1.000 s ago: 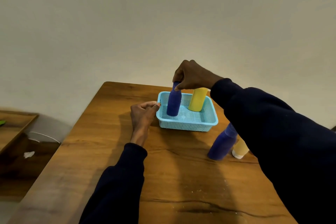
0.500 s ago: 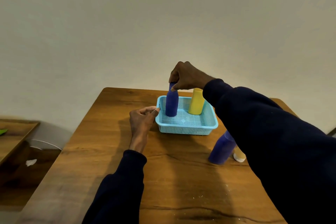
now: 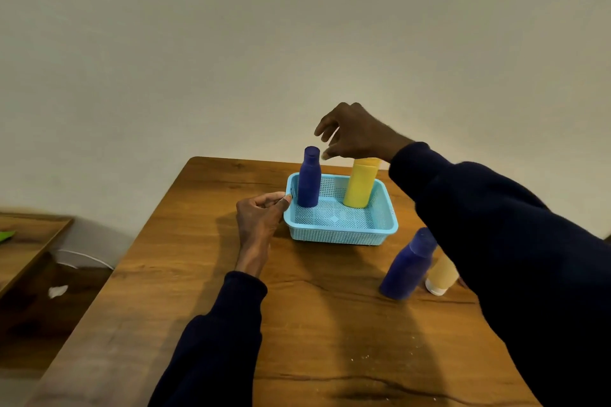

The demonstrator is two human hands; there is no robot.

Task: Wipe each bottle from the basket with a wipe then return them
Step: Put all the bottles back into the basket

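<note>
A light blue mesh basket (image 3: 340, 233) sits on the wooden table (image 3: 185, 274). Inside it a dark blue bottle (image 3: 309, 177) stands upright at the left and a yellow bottle (image 3: 359, 183) stands at the back right. My left hand (image 3: 263, 213) holds the basket's left rim with curled fingers and thumb. My right hand (image 3: 352, 132) hovers above the basket with loosely spread fingers, holding nothing, just right of the blue bottle's top. Outside the basket, to its right, stand a second dark blue bottle (image 3: 408, 266) and a pale orange bottle with a white cap (image 3: 441, 276), partly hidden by my right sleeve.
A lower wooden surface (image 3: 29, 241) with a green object (image 3: 6, 236) lies at the far left. A white scrap (image 3: 58, 291) is on the dark floor below it. A plain wall rises behind the table.
My right hand has let go of the dark blue bottle, which now stands in the basket, and has lifted up and to the right. My left hand stays on the rim.
</note>
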